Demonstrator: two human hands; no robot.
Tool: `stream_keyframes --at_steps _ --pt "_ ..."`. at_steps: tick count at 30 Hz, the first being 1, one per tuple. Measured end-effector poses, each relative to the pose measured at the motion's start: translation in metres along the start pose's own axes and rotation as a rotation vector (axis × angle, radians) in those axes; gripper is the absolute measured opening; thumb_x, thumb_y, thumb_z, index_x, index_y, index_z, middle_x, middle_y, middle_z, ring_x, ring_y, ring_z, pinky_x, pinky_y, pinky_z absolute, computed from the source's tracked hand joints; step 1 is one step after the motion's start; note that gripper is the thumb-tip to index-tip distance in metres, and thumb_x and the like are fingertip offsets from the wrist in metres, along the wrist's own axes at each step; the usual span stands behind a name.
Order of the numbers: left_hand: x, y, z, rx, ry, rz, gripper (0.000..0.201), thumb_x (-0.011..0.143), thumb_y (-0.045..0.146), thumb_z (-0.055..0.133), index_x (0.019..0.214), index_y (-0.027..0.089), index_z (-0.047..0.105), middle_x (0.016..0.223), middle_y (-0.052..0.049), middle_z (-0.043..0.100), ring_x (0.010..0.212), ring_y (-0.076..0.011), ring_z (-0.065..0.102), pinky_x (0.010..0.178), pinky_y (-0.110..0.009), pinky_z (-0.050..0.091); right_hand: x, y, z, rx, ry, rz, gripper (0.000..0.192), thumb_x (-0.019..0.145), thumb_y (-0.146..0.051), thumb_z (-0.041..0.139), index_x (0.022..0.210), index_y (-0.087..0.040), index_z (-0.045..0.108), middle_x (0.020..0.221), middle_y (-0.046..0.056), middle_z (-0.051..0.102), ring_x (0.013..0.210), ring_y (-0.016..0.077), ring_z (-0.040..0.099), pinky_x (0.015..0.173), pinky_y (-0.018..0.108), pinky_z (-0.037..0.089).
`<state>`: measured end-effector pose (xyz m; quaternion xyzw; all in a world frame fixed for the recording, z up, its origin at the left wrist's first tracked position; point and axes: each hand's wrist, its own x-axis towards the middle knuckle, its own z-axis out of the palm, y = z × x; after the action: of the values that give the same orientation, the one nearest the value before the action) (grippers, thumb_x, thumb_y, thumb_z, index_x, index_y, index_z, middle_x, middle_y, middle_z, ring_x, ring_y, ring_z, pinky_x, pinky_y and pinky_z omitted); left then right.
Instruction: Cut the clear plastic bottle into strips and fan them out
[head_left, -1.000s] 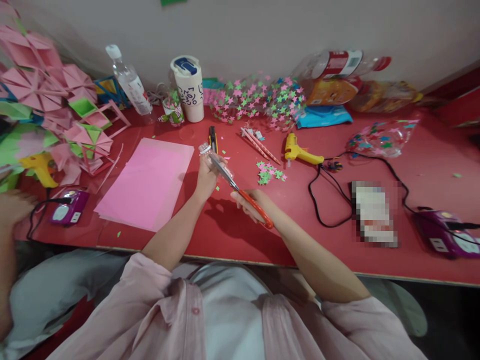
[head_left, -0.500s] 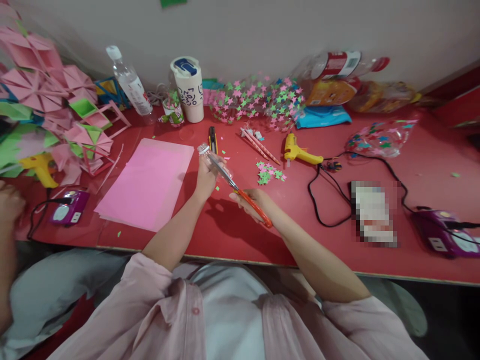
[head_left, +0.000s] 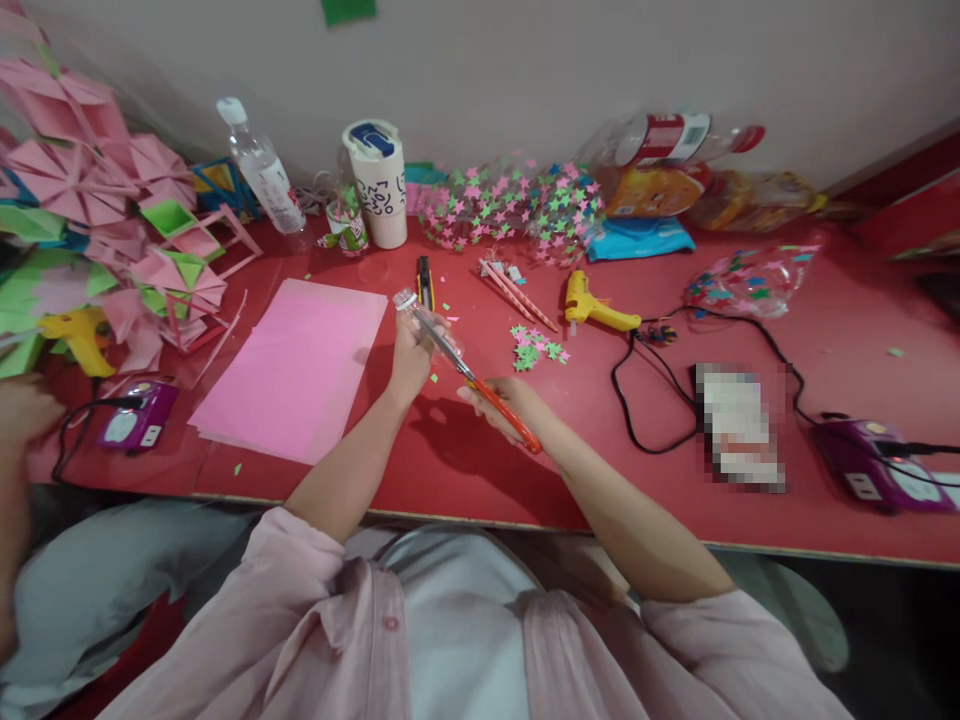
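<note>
My left hand (head_left: 413,362) is closed around a clear plastic bottle piece (head_left: 406,299), its threaded neck pointing away from me. In my right hand (head_left: 517,405) are scissors with orange-red handles (head_left: 514,424). Their metal blades (head_left: 444,341) reach up and left along the bottle piece; whether they are cutting into it I cannot tell. Both hands are raised over the red table. Just beyond my left hand lies a yellow and black utility knife (head_left: 425,282). Small pink and green paper stars (head_left: 534,350) lie in a pile to the right.
Pink paper sheets (head_left: 300,370) lie on the left. A yellow glue gun (head_left: 600,305) with a black cord rests on the right. A white tumbler (head_left: 386,200) and a water bottle (head_left: 266,180) stand at the back. At far left is a co-worker's hand (head_left: 30,408).
My hands and the scissors stay almost where they were, with the blades shifted very slightly. The co-worker's hand has moved a little to the right. The view has shifted slightly.
</note>
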<state>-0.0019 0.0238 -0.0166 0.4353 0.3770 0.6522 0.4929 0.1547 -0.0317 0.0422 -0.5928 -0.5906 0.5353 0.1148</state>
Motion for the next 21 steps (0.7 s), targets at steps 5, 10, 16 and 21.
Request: stream_keyframes --at_steps 5,10,16,21 --pt "-0.002 0.004 0.005 -0.008 0.015 -0.005 0.02 0.077 0.024 0.067 0.084 0.024 0.048 0.077 0.002 0.06 0.058 -0.0102 0.058 0.056 -0.027 0.048 0.001 0.005 0.002 0.056 0.0 -0.06 0.057 0.073 -0.074 0.055 0.06 -0.019 0.049 0.037 -0.009 0.035 0.027 0.0047 0.035 0.033 0.019 0.03" --pt "-0.002 0.004 0.008 -0.018 0.032 -0.032 0.022 0.076 0.025 0.069 0.083 0.023 0.049 0.075 0.002 0.06 0.056 -0.0098 0.056 0.053 -0.027 0.046 0.001 0.002 0.001 0.06 -0.017 -0.047 0.056 0.075 -0.073 0.055 0.06 -0.02 0.046 0.036 -0.009 0.035 0.026 0.0046 0.033 0.032 0.019 0.027" --pt "-0.002 0.002 0.007 0.03 0.043 -0.007 0.018 0.077 0.026 0.068 0.082 0.023 0.051 0.075 0.001 0.061 0.061 -0.0111 0.058 0.061 -0.028 0.049 -0.002 -0.007 0.002 -0.002 0.023 0.013 0.055 0.074 -0.07 0.058 0.056 -0.02 0.044 0.035 -0.009 0.036 0.026 0.0039 0.032 0.032 0.019 0.026" --pt "-0.001 -0.003 0.003 0.004 0.053 -0.049 0.02 0.076 0.026 0.07 0.084 0.022 0.051 0.077 0.002 0.061 0.063 -0.0107 0.059 0.063 -0.028 0.049 -0.001 -0.006 0.001 0.017 0.031 0.024 0.055 0.072 -0.07 0.061 0.055 -0.02 0.043 0.035 -0.009 0.036 0.026 0.0041 0.032 0.032 0.019 0.026"
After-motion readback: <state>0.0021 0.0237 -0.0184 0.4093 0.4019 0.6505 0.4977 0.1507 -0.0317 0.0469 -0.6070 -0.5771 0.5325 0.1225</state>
